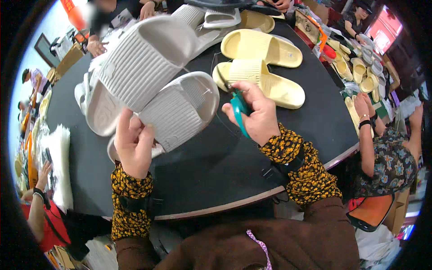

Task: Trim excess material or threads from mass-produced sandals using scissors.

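Note:
Near the middle of the black table, my left hand (134,146) is closed on the strap edge of a grey slide sandal (173,119), thumb and fingertips pinched together. A second, larger-looking grey slide (135,67) rests against it, its front end close to my index finger. In my right hand (258,110) are scissors with teal handles (240,110), the fingers wrapped round them. Their dark blades point up and left, by a pale yellow slide sandal (281,90). Another yellow slide (261,47) lies just beyond. A thin strand runs between the grey and yellow sandals.
More grey slides (222,18) are heaped at the far side, where co-workers' hands reach in. A bundle of white strands (58,166) lies at the table's left edge. On the right, a co-worker's hands (362,108) are beside another pile of yellow slides (360,69).

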{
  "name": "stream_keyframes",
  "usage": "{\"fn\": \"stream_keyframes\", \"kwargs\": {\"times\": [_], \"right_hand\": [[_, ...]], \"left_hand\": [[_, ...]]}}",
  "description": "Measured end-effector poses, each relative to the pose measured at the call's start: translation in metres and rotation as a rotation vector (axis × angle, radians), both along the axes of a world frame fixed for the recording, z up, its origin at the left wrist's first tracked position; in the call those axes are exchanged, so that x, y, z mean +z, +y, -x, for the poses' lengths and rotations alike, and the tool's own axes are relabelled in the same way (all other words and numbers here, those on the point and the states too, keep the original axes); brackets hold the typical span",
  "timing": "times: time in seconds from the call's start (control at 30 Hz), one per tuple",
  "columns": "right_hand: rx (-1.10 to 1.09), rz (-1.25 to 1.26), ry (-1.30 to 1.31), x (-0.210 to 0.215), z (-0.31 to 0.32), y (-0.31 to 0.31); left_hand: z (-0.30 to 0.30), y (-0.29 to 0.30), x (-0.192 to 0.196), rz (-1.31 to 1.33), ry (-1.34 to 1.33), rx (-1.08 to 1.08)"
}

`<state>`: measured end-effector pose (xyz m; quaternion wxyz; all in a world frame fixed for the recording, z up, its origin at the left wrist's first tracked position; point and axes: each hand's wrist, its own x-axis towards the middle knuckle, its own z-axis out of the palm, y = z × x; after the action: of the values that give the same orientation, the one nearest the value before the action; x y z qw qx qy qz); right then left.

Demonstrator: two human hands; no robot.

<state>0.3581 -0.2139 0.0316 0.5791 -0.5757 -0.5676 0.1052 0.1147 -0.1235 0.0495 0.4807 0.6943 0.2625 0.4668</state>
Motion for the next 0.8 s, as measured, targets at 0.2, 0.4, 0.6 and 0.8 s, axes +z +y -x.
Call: {"fn": "stream_keyframes", "kwargs": {"times": [0.2, 0.4, 0.6, 0.8], "right_hand": [[0.003, 0.007, 0.116, -0.002, 0.005, 0.001], [0.062, 0.039, 0.107, -0.009, 0.004, -0.001], [0.04, 0.082, 0.06, -0.005, 0.004, -0.003], [0.048, 0.048, 0.019, -0.006, 0.004, -0.003]], "left_hand": [[-0.002, 0.007, -0.004, 0.067, 0.047, 0.038], [-0.004, 0.024, -0.018, 0.063, 0.185, 0.071], [0.01, 0.043, -0.022, 0.005, 0.246, 0.243], [0.015, 0.057, -0.033, -0.085, 0.458, 0.346]]}}
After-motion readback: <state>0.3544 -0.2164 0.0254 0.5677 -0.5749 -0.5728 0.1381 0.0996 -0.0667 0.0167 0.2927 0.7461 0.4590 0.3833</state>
